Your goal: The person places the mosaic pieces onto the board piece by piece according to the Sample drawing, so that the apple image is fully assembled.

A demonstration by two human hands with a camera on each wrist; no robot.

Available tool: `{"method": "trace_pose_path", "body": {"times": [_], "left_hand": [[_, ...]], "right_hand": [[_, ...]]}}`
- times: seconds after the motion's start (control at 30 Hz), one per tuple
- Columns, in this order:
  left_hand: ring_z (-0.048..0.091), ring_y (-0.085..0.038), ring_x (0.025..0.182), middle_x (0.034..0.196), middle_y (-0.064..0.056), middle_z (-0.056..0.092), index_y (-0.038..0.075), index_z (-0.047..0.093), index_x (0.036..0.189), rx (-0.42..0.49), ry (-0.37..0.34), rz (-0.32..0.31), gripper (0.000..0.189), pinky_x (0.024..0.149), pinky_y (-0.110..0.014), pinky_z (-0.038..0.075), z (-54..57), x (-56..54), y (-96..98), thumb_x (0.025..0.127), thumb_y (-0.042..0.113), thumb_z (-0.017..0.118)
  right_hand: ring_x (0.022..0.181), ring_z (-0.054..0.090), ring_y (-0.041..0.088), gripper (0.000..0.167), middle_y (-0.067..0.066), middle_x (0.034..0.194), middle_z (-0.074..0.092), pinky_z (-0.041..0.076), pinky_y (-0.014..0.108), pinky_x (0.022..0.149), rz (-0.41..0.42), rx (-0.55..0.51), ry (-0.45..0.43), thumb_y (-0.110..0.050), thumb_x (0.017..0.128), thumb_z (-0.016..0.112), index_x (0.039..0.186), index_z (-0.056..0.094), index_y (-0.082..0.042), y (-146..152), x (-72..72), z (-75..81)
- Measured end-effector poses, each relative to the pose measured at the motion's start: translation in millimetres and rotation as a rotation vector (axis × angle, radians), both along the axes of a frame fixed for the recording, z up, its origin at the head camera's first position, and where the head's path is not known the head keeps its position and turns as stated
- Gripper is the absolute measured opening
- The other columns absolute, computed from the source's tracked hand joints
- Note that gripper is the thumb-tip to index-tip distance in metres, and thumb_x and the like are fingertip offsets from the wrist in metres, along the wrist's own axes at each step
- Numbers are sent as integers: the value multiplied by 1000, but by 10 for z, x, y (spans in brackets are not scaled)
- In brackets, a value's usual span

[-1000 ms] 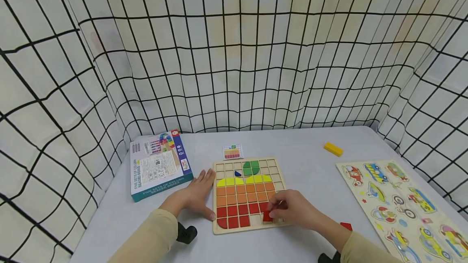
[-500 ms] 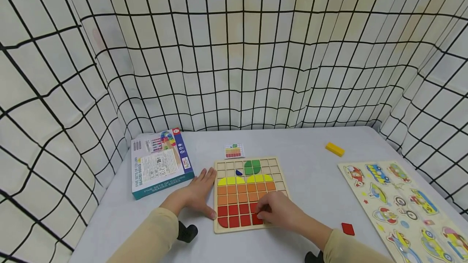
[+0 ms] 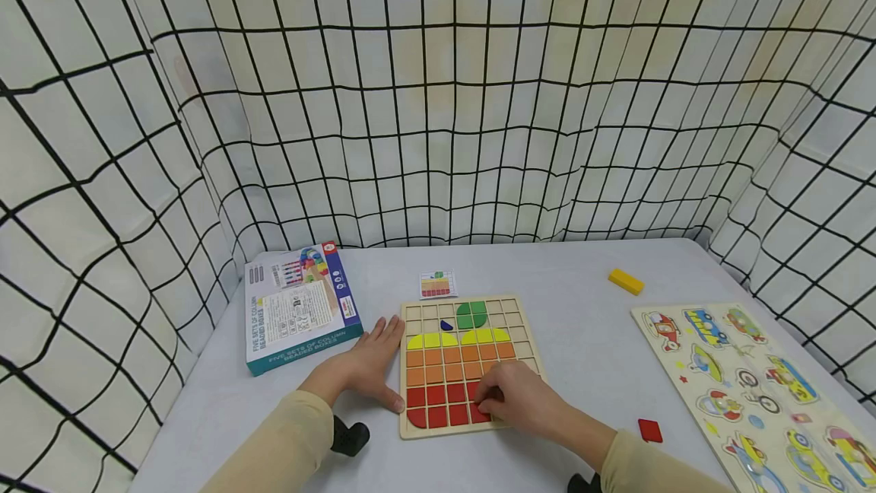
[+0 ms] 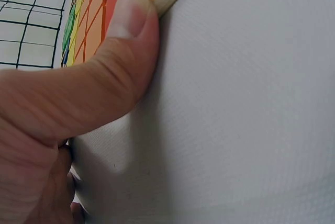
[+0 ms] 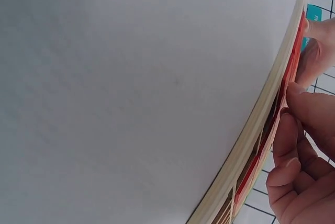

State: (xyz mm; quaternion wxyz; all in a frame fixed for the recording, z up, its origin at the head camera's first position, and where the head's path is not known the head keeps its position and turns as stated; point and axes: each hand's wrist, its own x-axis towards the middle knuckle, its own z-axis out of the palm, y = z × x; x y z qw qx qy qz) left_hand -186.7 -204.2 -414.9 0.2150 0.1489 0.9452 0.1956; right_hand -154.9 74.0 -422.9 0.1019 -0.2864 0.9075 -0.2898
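A light wooden grid board point(image 3: 509, 318) lies on the white table, filled with rows of red, orange and yellow tiles, two-part green tiles point(image 3: 471, 316) and a small dark blue piece point(image 3: 446, 325). My left hand point(image 3: 366, 367) rests flat along the board's left side, fingers spread. Its thumb touches the board's edge, as the left wrist view shows up close. At the bottom row, my right hand point(image 3: 520, 399) pinches a red tile point(image 3: 481, 413) seated in its cell. In the right wrist view, thumb and curled forefinger meet at that tile. The hand hides the cells right of it.
Behind the board lies a small picture card point(image 3: 437, 284). A teal-edged box point(image 3: 301, 310) is at the left, a yellow block point(image 3: 626, 281) at the back right. One loose red tile point(image 3: 650, 430) lies beside a picture puzzle point(image 3: 667, 356). Black netting point(image 3: 438, 128) surrounds the table.
My right hand has moved slightly left and lowered the red tile from above the board into the bottom row. The left hand has stayed in place.
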Motion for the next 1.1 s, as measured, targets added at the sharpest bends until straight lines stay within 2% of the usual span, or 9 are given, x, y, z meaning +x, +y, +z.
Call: {"method": "trace_pose_path", "body": {"times": [0.2, 0.47, 0.6, 0.8, 0.9, 1.0, 1.1], "left_hand": [[1, -43, 159, 172, -21, 10, -4, 15, 162, 1, 4, -4, 129, 129, -60, 10, -1, 11, -1, 69, 39, 94], [1, -42, 160, 172, -20, 9, -2, 15, 162, -13, 0, 6, 128, 129, -59, 10, -11, 12, -5, 70, 40, 93], [1, -42, 160, 172, -20, 8, -2, 14, 162, -13, -1, -4, 128, 129, -59, 10, -19, 1, -17, 71, 41, 92], [0, -42, 160, 172, -20, 7, -2, 13, 162, -17, 1, -10, 129, 129, -60, 10, -21, -16, -22, 71, 42, 92], [0, -42, 160, 172, -20, 7, -2, 14, 162, -13, 1, -9, 129, 129, -60, 10, -28, -17, -20, 70, 42, 93], [0, -42, 160, 172, -20, 7, -2, 14, 162, -10, 0, -10, 130, 129, -60, 10, -28, -17, -17, 69, 42, 93], [0, -42, 160, 172, -20, 7, -2, 14, 162, -11, 0, -11, 130, 129, -60, 10, -30, -20, -14, 69, 42, 93]], "right_hand": [[74, 53, 3, 13, -12, 82, 67, 49, 19, 64, -55, -14, -45, -5, 89, 75, 86, 75, -17, 159, 0, -11], [76, 54, 1, 9, -10, 87, 68, 50, 19, 65, -120, -49, -65, -6, 91, 73, 93, 75, -14, 755, 73, 103], [78, 55, -1, 12, -8, 92, 69, 51, 19, 66, -166, 6, -76, -7, 90, 74, 101, 75, -12, 1132, 112, 152], [80, 58, 5, 16, -7, 93, 70, 53, 18, 69, -303, 122, -135, -7, 90, 75, 104, 74, -14, 1577, 164, 186], [76, 56, 4, 14, -7, 89, 68, 51, 18, 66, -312, 153, -188, -8, 90, 76, 102, 73, -13, 1750, 198, 174], [73, 53, 3, 14, -7, 89, 66, 49, 19, 63, -303, 187, -192, -9, 88, 78, 100, 73, -14, 1883, 235, 143], [77, 54, 8, 20, -6, 93, 63, 49, 20, 64, -354, 240, -214, -10, 83, 82, 100, 73, -16, 1946, 248, 93]]}}
